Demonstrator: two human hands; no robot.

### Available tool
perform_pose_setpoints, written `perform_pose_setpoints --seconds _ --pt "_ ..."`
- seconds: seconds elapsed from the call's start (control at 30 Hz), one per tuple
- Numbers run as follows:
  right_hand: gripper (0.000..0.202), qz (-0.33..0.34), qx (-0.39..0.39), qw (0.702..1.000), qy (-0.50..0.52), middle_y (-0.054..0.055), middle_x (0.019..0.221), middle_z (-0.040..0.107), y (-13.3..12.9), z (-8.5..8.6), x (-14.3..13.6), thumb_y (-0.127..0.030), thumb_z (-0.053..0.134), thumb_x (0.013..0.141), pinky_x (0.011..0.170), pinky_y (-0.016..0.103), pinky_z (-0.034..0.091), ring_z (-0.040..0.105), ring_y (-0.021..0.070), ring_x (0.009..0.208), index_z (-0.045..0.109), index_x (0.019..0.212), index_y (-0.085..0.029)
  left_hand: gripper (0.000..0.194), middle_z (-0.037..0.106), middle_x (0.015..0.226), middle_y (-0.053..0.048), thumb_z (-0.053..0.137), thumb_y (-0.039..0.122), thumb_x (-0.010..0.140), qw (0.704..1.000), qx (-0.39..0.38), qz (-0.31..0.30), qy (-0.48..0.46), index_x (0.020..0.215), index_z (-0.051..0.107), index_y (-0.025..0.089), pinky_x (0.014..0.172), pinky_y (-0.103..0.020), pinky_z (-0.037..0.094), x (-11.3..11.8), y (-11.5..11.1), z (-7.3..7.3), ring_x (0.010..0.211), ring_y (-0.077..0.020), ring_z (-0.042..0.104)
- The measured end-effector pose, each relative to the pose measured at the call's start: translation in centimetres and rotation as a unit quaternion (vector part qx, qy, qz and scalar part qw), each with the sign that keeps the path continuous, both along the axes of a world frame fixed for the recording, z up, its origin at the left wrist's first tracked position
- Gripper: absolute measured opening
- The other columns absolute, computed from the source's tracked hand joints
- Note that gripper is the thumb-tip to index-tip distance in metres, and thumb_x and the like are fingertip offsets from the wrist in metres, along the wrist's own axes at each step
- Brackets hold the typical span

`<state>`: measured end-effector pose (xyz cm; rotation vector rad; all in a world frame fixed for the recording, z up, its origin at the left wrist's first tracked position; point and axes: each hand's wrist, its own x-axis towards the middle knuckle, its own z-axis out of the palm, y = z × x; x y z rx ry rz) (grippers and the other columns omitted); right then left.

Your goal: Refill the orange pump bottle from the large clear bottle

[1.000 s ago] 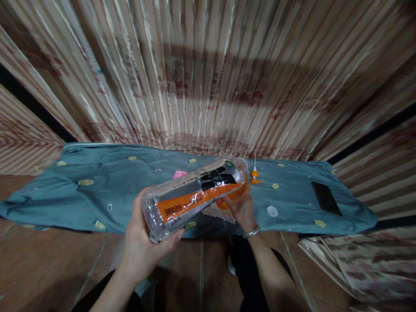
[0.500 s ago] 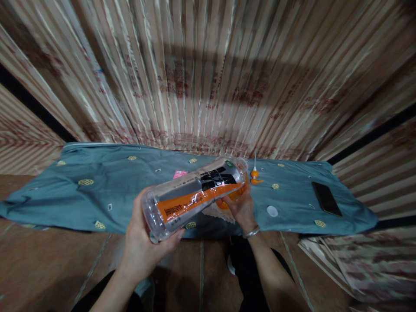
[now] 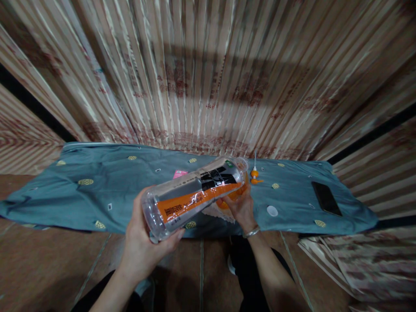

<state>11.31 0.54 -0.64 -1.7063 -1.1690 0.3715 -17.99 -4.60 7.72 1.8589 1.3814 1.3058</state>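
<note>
A large clear bottle (image 3: 195, 195) with an orange and black label hangs tilted over the table, its neck end up and to the right. My left hand (image 3: 146, 236) is wrapped round its base. Below and behind the bottle's neck, my right hand (image 3: 240, 208) grips an orange container (image 3: 231, 199), mostly hidden by the bottle and fingers. A pale, scalloped-edged piece (image 3: 219, 212) shows beneath them. Just right of the neck, an orange pump head (image 3: 255, 174) with a clear tube lies on the cloth. A round white disc (image 3: 272, 211) lies to the right of my right hand.
A blue-green cloth (image 3: 120, 186) with yellow prints covers the long table. A black phone (image 3: 326, 198) lies at its right end, and a pink card (image 3: 180, 173) lies behind the bottle. Striped curtains (image 3: 201, 78) hang behind and at both sides.
</note>
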Motion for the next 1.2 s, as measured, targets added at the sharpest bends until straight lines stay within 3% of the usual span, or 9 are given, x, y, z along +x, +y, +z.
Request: perform_pose_setpoints --seconds 0.23,0.5,0.77,1.07,1.2 --pt "0.073 0.006 0.005 1.0 -0.001 0.014 0.113 0.077 -0.1 0.1 0.0 -0.067 0.078 0.07 0.088 0.051 0.063 0.079 0.0359 0.101 0.055 0.122 -0.021 0.084 0.07 0.136 -0.014 0.088 0.039 0.075 1.0 -0.003 0.0 -0.004 0.148 0.047 0.025 0.104 -0.051 0.064 0.1 -0.1 0.0 0.123 -0.0371 0.075" --pt "0.078 0.001 0.007 1.0 0.008 0.015 0.11 0.078 0.0 0.2 -0.1 -0.07 0.08 0.066 0.082 0.049 0.064 0.078 0.0363 0.098 0.054 0.121 -0.021 0.086 0.07 0.137 -0.014 0.088 0.04 0.076 1.0 -0.001 -0.001 0.007 0.149 0.045 0.024 0.103 -0.05 0.065 0.1 -0.1 0.0 0.123 -0.0365 0.075" --pt "0.076 -0.01 -0.018 1.0 0.008 0.014 0.106 0.078 0.1 0.1 -0.1 -0.063 0.082 0.063 0.085 0.05 0.062 0.078 0.0372 0.1 0.053 0.118 -0.021 0.086 0.07 0.139 -0.014 0.085 0.043 0.079 0.999 0.028 -0.008 0.023 0.152 0.043 0.025 0.103 -0.05 0.065 -0.1 0.1 -0.4 0.123 -0.036 0.075" --pt "0.072 -0.008 0.006 1.0 0.0 0.007 0.098 0.077 0.2 -0.3 0.1 -0.064 0.084 0.064 0.077 0.043 0.061 0.077 0.0319 0.091 0.054 0.116 -0.024 0.083 0.073 0.129 -0.016 0.084 0.054 0.072 0.999 0.009 0.047 -0.017 0.141 0.05 0.021 0.099 -0.056 0.064 1.3 -0.1 0.6 0.116 -0.0391 0.076" --pt "0.074 -0.008 -0.011 1.0 0.003 0.011 0.104 0.078 0.2 0.0 0.0 -0.061 0.084 0.063 0.082 0.047 0.062 0.077 0.034 0.097 0.053 0.118 -0.023 0.083 0.073 0.128 -0.016 0.085 0.054 0.069 0.998 0.0 0.054 -0.036 0.139 0.052 0.021 0.1 -0.058 0.063 1.6 -0.1 0.8 0.116 -0.0394 0.076"
